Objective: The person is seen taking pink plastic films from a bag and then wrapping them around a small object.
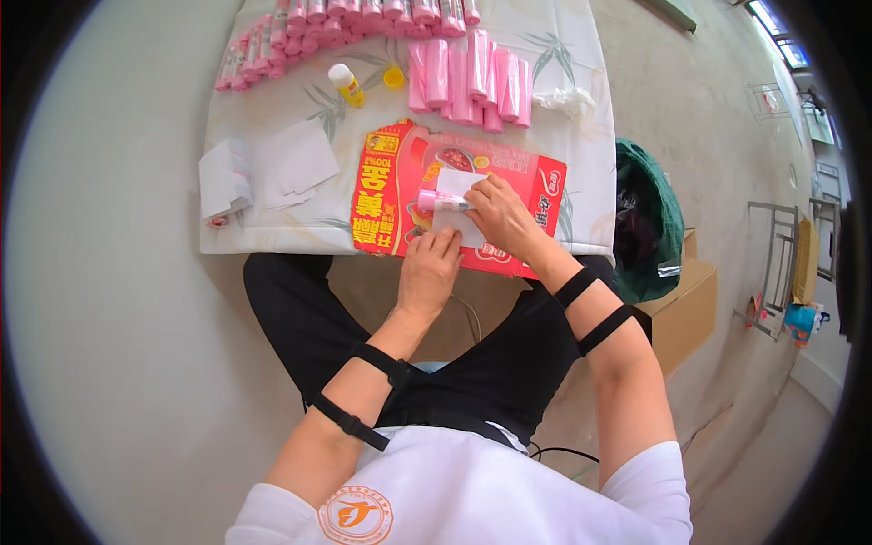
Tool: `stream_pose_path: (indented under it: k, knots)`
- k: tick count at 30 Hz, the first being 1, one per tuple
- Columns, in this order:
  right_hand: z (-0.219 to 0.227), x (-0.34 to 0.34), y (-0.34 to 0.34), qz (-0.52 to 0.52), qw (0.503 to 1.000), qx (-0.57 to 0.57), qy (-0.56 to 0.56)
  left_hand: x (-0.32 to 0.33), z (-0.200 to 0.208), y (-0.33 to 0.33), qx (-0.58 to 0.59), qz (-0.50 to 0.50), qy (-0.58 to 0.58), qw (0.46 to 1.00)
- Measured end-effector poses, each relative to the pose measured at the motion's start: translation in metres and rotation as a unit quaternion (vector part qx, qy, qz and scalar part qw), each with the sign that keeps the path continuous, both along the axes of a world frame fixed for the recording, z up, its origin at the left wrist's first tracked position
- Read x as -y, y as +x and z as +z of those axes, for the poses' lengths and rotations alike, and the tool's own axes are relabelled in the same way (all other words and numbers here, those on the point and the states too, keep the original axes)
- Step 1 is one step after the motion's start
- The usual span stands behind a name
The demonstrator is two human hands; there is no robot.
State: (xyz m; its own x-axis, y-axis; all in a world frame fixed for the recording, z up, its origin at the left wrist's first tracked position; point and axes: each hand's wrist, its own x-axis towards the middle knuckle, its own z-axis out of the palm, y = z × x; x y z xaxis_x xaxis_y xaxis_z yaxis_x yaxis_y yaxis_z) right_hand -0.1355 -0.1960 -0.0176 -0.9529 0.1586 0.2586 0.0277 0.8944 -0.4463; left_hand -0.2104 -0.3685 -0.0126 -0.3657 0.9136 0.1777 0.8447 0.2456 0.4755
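Note:
On a flattened red and yellow printed cardboard sheet [377, 195] lies a small white paper sheet [472, 238]. Across the paper is a slim pink roll [427, 199] with a pale printed band near its right part. My right hand [501, 216] has its fingers curled over the roll's right end and the paper; its fingertips partly hide both. My left hand [430, 270] rests at the paper's lower left edge, fingers stretched forward and lying on the cardboard. An uncapped yellow glue stick [348, 86] with a white top stands beyond the cardboard, beside its yellow cap [393, 77].
Plain pink rolls [472, 77] lie at the table's back right; banded rolls [336, 23] are piled at the back. White paper slips [295, 162] and a folded paper stack [225, 180] are at left. Crumpled clear plastic [565, 102] lies right. A green-lined bin [649, 218] and cardboard box [686, 309] stand beside the table.

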Motion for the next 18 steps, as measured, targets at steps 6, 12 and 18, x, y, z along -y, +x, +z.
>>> stream_pose_path:
  k: [6, 12, 18]
  knots:
    - [0.013, -0.020, -0.006, -0.038, 0.992, -0.074, -0.100, 0.000, 0.005, 0.005, -0.053, -0.026, -0.027, 0.998]
    - [0.131, -0.038, -0.016, -0.162, 0.967, -0.160, -0.117, 0.003, 0.019, 0.000, -0.026, -0.025, -0.074, 0.997]
    - [0.206, 0.034, 0.010, -0.192, 0.930, -0.276, 0.145, 0.015, 0.128, -0.006, 0.417, 0.147, 0.144, 0.885]
